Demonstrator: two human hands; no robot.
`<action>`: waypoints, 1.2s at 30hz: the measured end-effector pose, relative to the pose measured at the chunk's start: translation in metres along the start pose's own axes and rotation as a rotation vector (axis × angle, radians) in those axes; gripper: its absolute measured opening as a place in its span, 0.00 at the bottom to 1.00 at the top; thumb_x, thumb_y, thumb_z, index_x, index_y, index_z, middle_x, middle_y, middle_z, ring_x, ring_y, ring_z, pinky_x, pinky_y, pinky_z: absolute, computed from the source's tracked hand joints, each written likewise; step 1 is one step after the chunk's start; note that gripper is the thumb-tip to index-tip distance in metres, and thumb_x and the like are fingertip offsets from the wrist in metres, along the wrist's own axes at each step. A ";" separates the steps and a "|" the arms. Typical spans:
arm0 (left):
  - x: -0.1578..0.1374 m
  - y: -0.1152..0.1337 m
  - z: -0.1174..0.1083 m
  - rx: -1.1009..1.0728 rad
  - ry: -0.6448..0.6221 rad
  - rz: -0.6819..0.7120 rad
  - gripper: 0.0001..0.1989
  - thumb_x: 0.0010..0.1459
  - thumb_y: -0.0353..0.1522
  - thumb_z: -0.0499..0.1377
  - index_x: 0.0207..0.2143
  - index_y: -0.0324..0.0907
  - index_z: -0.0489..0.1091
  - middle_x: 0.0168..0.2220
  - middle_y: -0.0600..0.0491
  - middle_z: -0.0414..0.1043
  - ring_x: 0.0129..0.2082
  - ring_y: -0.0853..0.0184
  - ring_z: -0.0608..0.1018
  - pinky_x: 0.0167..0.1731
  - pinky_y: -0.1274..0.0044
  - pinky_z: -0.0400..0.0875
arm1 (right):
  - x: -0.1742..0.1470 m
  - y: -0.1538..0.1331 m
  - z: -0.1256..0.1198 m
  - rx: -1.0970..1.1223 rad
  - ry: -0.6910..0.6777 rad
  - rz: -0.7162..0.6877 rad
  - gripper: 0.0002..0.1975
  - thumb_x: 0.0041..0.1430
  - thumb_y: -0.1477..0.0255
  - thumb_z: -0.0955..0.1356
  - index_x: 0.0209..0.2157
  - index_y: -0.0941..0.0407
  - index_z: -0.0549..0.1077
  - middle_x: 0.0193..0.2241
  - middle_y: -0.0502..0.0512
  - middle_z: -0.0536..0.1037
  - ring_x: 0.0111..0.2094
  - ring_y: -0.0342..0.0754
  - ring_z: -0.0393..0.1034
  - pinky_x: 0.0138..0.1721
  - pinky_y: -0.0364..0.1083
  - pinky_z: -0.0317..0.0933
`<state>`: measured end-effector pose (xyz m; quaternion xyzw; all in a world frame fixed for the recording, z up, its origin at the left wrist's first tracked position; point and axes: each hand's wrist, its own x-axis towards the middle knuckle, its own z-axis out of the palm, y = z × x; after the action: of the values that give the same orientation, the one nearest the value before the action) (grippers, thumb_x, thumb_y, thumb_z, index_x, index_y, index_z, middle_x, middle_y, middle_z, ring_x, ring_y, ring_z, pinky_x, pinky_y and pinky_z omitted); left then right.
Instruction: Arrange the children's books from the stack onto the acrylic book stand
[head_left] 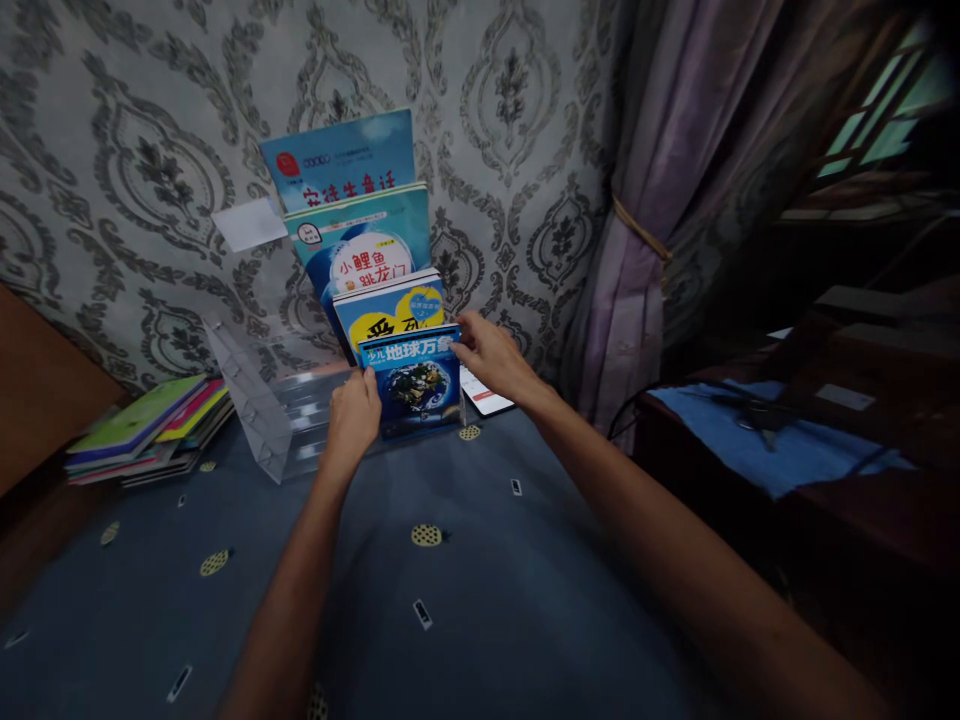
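Note:
A small blue book with a globe on its cover [418, 395] stands upright at the front of a clear stepped rack [262, 425]. My left hand [355, 407] is closed on its left edge. At its top right corner, my right hand [491, 352] pinches the cover with thumb and fingers. Behind it rise a blue book with a yellow patch [360, 318], a teal book with a white circle [360, 232] and a tall light-blue book [341, 160], each higher than the one before. The lower parts of these rear books are hidden.
A pile of thin books [146, 435] lies left of the rack. Behind the right hand, a phone with a lit screen [486, 395] rests on the dark blue tablecloth [480, 600]. Patterned wallpaper [510, 90] and a tied purple curtain [637, 200] bound the back; a blue cloth [720, 430] lies at right.

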<state>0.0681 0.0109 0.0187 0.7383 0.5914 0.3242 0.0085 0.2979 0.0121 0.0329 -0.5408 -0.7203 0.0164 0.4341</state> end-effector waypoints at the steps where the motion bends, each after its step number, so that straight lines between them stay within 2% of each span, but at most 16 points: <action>1: 0.000 0.000 0.000 -0.002 0.000 0.000 0.25 0.72 0.38 0.39 0.42 0.37 0.73 0.37 0.38 0.80 0.36 0.55 0.83 0.38 0.71 0.71 | 0.000 0.000 0.000 -0.015 -0.002 0.000 0.13 0.60 0.72 0.65 0.47 0.55 0.69 0.33 0.56 0.79 0.37 0.57 0.72 0.40 0.52 0.63; 4: 0.000 -0.001 -0.001 0.009 -0.020 -0.010 0.25 0.72 0.39 0.38 0.42 0.37 0.73 0.36 0.40 0.80 0.34 0.56 0.83 0.37 0.72 0.72 | 0.000 -0.001 0.000 -0.064 -0.016 -0.001 0.11 0.61 0.72 0.64 0.46 0.56 0.70 0.35 0.58 0.80 0.37 0.57 0.73 0.39 0.51 0.63; 9: -0.002 -0.005 -0.002 -0.033 -0.107 -0.072 0.25 0.72 0.39 0.38 0.38 0.38 0.71 0.29 0.44 0.78 0.23 0.62 0.80 0.29 0.75 0.71 | -0.002 -0.007 -0.001 -0.113 -0.061 -0.015 0.11 0.63 0.73 0.64 0.45 0.57 0.72 0.36 0.59 0.81 0.37 0.55 0.74 0.38 0.49 0.62; 12: -0.005 -0.008 -0.001 -0.068 -0.122 -0.080 0.25 0.72 0.39 0.37 0.36 0.38 0.70 0.28 0.45 0.77 0.20 0.64 0.78 0.25 0.76 0.69 | -0.001 -0.008 -0.002 -0.084 -0.072 -0.018 0.11 0.63 0.74 0.63 0.46 0.58 0.73 0.36 0.59 0.81 0.36 0.54 0.74 0.38 0.48 0.62; 15: -0.007 -0.011 0.000 -0.076 -0.108 -0.071 0.25 0.72 0.39 0.37 0.36 0.39 0.70 0.29 0.45 0.77 0.22 0.62 0.79 0.26 0.75 0.68 | 0.000 -0.007 -0.002 -0.049 -0.068 -0.015 0.10 0.63 0.74 0.63 0.43 0.58 0.74 0.35 0.59 0.82 0.35 0.52 0.74 0.37 0.47 0.62; 21: -0.012 -0.014 0.004 -0.088 -0.075 -0.040 0.24 0.72 0.37 0.38 0.34 0.40 0.70 0.32 0.43 0.78 0.32 0.59 0.81 0.33 0.73 0.68 | 0.001 -0.002 -0.003 0.016 -0.107 -0.029 0.08 0.62 0.73 0.64 0.40 0.56 0.74 0.28 0.54 0.81 0.31 0.50 0.75 0.33 0.45 0.63; 25: -0.014 -0.017 0.005 -0.105 -0.080 -0.017 0.22 0.72 0.36 0.40 0.34 0.40 0.70 0.32 0.45 0.78 0.31 0.60 0.81 0.33 0.73 0.69 | 0.002 -0.002 -0.006 0.046 -0.128 -0.057 0.10 0.62 0.73 0.63 0.42 0.56 0.74 0.27 0.53 0.80 0.31 0.50 0.76 0.32 0.45 0.63; 29: -0.017 -0.019 0.006 -0.132 -0.091 -0.011 0.21 0.73 0.37 0.40 0.37 0.40 0.70 0.34 0.46 0.78 0.29 0.61 0.80 0.31 0.74 0.69 | 0.002 -0.003 -0.010 0.020 -0.138 -0.043 0.12 0.62 0.73 0.63 0.44 0.57 0.75 0.28 0.54 0.81 0.31 0.51 0.76 0.32 0.45 0.62; 36: -0.022 -0.021 0.010 -0.167 -0.116 -0.015 0.19 0.73 0.38 0.41 0.47 0.40 0.68 0.39 0.44 0.79 0.34 0.59 0.81 0.32 0.73 0.72 | 0.003 -0.002 -0.015 0.004 -0.134 -0.020 0.13 0.62 0.70 0.64 0.45 0.58 0.75 0.28 0.55 0.81 0.32 0.52 0.75 0.32 0.45 0.62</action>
<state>0.0530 0.0013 -0.0076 0.7482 0.5662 0.3289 0.1068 0.3059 0.0069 0.0444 -0.5303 -0.7530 0.0496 0.3863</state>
